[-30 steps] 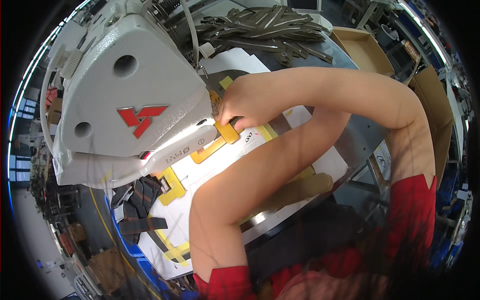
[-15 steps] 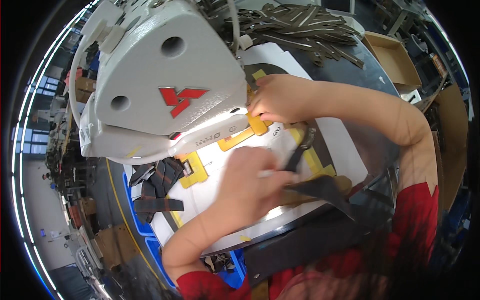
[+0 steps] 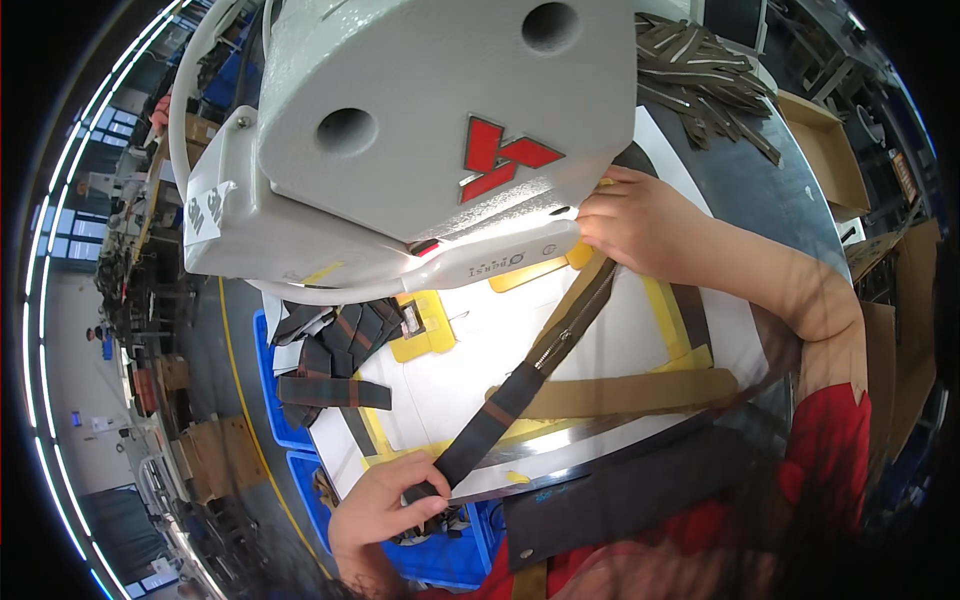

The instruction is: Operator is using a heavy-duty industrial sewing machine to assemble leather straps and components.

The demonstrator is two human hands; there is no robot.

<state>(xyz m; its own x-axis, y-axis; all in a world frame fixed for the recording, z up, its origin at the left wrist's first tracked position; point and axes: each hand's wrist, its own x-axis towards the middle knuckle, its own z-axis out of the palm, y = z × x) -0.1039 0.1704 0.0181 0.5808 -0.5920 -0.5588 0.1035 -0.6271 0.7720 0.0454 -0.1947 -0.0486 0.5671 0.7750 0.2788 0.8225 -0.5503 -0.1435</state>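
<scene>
A long strip [image 3: 487, 420] runs slantwise across the white work surface. Its lower part is dark fabric with thin brownish stripes, and its upper part is an olive zipper [image 3: 562, 335] with a metal slider. My left hand [image 3: 395, 500] pinches the dark lower end at the table's front edge. Under the head of the sewing machine [image 3: 400, 190], my right hand [image 3: 640, 220] has its fingers closed at the zipper's upper end, beside a yellow guide piece [image 3: 530, 273]. The machine head hides the needle area and some of those fingertips.
Dark striped fabric pieces [image 3: 345, 345] lie in a pile at the left, next to a yellow plate [image 3: 424, 330]. A tan strip [image 3: 630, 393] lies along the near right. Several zippers [image 3: 700, 75] are heaped at the back. Blue bins [image 3: 440, 560] stand below the table edge.
My left hand has moved down and left, drawing the dark strip out straight. My right hand stays by the machine with the zipper's upper end. The view has shifted, with the machine head appearing larger.
</scene>
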